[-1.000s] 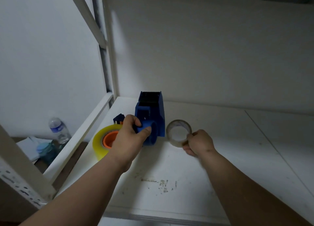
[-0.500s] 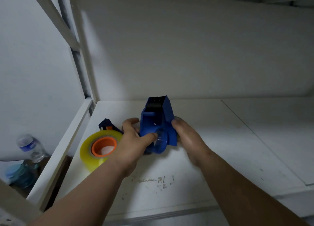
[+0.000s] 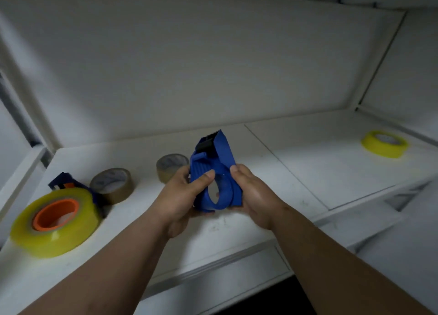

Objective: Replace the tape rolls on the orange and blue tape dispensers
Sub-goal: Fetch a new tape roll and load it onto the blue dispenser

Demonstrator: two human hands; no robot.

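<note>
Blue plastic tape dispenser is sitting between both hands, above the white shelf. The left hand is gripping its left side, thumb on the front; the right hand is clasping its right side. A yellow roll on an orange core is lying at the left, two brownish rolls are lying behind, and another yellow roll is lying far right.
</note>
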